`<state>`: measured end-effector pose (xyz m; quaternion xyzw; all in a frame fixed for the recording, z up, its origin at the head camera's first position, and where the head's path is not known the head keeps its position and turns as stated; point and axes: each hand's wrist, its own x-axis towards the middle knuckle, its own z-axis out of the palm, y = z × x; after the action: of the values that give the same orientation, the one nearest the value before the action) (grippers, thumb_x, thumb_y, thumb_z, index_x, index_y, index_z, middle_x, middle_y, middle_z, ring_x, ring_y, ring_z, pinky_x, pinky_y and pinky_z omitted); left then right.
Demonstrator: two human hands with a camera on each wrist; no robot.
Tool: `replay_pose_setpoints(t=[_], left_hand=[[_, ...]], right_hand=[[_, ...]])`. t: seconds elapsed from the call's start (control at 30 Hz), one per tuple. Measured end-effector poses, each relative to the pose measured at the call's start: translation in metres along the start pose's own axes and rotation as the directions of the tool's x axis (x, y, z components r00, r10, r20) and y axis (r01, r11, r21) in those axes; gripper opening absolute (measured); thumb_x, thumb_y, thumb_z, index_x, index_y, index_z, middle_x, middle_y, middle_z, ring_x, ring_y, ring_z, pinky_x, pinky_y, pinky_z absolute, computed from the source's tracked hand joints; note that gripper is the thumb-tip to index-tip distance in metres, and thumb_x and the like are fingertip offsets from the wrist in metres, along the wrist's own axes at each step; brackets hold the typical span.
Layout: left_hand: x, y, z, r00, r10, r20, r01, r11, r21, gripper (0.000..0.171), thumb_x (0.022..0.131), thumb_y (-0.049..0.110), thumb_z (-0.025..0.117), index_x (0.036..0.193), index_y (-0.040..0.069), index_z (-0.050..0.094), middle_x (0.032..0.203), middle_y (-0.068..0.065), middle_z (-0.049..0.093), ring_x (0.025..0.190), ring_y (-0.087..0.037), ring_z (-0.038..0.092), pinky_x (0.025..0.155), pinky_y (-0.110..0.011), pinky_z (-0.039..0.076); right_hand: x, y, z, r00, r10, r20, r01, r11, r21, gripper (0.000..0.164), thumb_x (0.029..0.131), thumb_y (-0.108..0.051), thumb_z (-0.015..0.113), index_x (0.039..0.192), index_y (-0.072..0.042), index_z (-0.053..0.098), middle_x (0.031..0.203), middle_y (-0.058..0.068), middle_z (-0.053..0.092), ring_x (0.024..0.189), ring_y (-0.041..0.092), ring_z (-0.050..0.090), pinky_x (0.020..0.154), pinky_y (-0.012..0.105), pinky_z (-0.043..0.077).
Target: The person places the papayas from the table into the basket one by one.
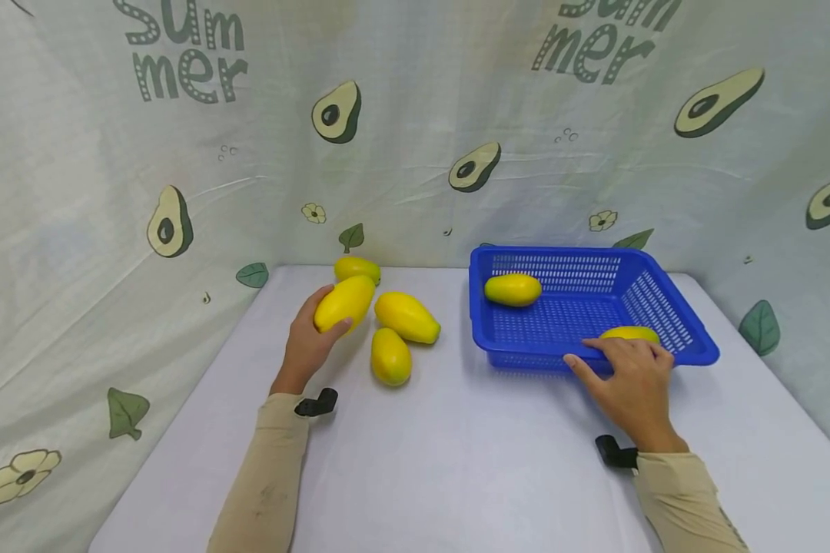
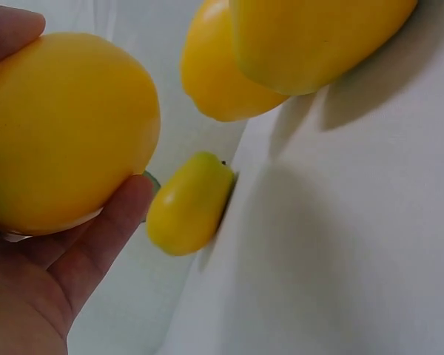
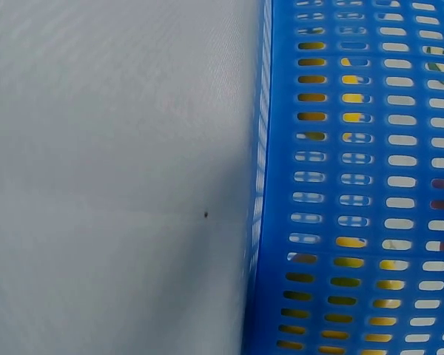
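My left hand [image 1: 309, 338] holds a plump yellow papaya [image 1: 346, 303] above the table, thumb on one side and fingers round the other. Close by lie three more: a papaya [image 1: 357, 269] with a greenish tip at the back, a longer papaya [image 1: 408, 317] and a papaya [image 1: 390, 357] nearer me. On the other side, my right hand [image 1: 632, 384] reaches over the near rim of a blue basket [image 1: 553, 338]. Its thumb is spread away from a papaya [image 1: 629, 332] inside, which the fingers partly cover. Another papaya [image 1: 513, 289] lies in the basket's back left.
A white cloth covers the table [image 1: 470, 461]. Behind it and along the sides hangs a pale curtain [image 1: 401, 207] printed with avocados and leaves. The basket's slotted wall [image 3: 348, 177] rises beside the right wrist.
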<state>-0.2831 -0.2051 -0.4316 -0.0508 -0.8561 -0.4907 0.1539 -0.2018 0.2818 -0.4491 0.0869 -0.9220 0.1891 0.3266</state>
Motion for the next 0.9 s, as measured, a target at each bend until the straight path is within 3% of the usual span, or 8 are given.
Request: replay_pose_setpoints(t=[0.4, 0.9], left_hand=[[0.005, 0.012, 0.0, 0.999, 0.038, 0.004, -0.038, 0.999, 0.008, 0.083, 0.091, 0.04, 0.072, 0.159, 0.023, 0.027, 0.157, -0.006, 0.037, 0.125, -0.031, 0.044, 0.107, -0.054, 0.036], [0.01, 0.033, 0.005, 0.998, 0.041, 0.052, -0.04, 0.999, -0.011, 0.079, 0.092, 0.041, 0.071, 0.157, 0.023, 0.032, 0.153, -0.007, 0.04, 0.118, -0.032, 0.047, 0.102, -0.053, 0.042]], right_hand=[[-0.001, 0.001, 0.0, 1.0, -0.01, -0.003, 0.01, 1.0, 0.006, 0.051, 0.086, -0.046, 0.075, 0.117, -0.005, 0.071, 0.112, 0.023, 0.068, 0.113, 0.044, 0.049, 0.097, 0.066, 0.022], [0.0, 0.001, -0.001, 1.0, -0.01, -0.004, 0.01, 1.0, 0.013, 0.051, 0.086, -0.046, 0.076, 0.116, -0.005, 0.07, 0.112, 0.024, 0.068, 0.112, 0.045, 0.05, 0.096, 0.066, 0.022]])
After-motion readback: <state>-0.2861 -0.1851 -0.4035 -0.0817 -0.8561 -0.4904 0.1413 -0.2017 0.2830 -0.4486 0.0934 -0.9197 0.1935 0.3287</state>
